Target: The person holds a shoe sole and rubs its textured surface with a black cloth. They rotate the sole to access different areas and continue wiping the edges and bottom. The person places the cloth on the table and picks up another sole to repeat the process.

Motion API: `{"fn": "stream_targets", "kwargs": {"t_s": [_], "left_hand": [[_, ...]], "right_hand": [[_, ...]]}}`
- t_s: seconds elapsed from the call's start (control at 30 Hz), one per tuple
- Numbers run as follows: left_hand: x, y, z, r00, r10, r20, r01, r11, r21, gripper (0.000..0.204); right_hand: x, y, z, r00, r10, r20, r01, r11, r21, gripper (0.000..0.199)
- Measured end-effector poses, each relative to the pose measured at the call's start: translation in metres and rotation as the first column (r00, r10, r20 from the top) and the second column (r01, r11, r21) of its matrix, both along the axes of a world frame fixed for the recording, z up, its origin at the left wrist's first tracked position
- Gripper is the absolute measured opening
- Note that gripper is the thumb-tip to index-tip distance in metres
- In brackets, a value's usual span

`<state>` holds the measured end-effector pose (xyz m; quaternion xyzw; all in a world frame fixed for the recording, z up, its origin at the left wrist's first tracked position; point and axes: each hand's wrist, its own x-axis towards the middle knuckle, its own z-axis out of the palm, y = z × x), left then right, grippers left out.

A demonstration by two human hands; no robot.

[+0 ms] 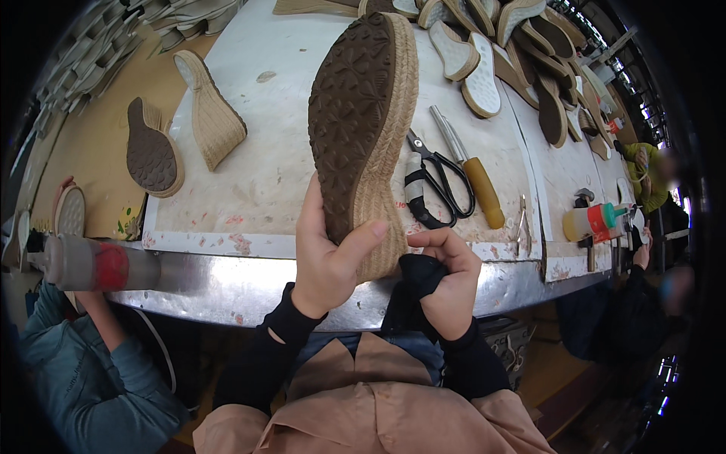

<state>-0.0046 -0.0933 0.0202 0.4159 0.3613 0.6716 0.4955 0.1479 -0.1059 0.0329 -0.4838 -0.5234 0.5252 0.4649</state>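
A wedge shoe sole (355, 113) with a brown patterned tread and a woven rope-like side stands tilted upright in front of me. My left hand (329, 261) is closed round its heel end, thumb across the woven side. Close to the heel's right side is my right hand (454, 284), its fingers curled round a black cloth (420, 274). Whether its fingertips touch the heel I cannot tell. Just beyond lie black-handled scissors (446, 189), a tool with a yellow-brown handle (484, 193) and a tool wrapped in white and black (416, 189).
Two wedge soles (212, 121) lie at the left, and a pile of soles (544, 60) at the back right. A squeeze bottle (110, 266) is by the metal table edge (227, 291). A co-worker's teal sleeve (106, 378) is at left; another person (646, 178) works far right.
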Motion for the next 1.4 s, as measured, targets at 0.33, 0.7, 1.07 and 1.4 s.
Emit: {"fn": "stream_targets", "kwargs": {"t_s": [0.33, 0.7, 1.07, 1.4], "left_hand": [[0.002, 0.001, 0.004, 1.0, -0.001, -0.008, 0.001, 0.999, -0.038, 0.059], [0.002, 0.001, 0.002, 1.0, -0.001, 0.0, 0.001, 1.0, -0.021, 0.058], [0.003, 0.002, 0.001, 0.999, 0.01, -0.05, -0.009, 1.0, 0.017, 0.059], [0.003, 0.001, 0.003, 0.997, 0.015, -0.076, -0.015, 1.0, -0.001, 0.06]], "right_hand": [[0.005, 0.0, -0.001, 1.0, 0.023, 0.015, -0.023, 0.999, -0.031, 0.014], [0.006, 0.001, -0.006, 1.0, 0.03, -0.003, -0.03, 0.999, -0.035, 0.011], [0.007, 0.0, -0.007, 1.0, 0.023, -0.008, -0.023, 1.0, -0.014, 0.008], [0.007, -0.001, -0.008, 0.999, 0.011, -0.037, -0.012, 0.999, -0.035, 0.01]]}}
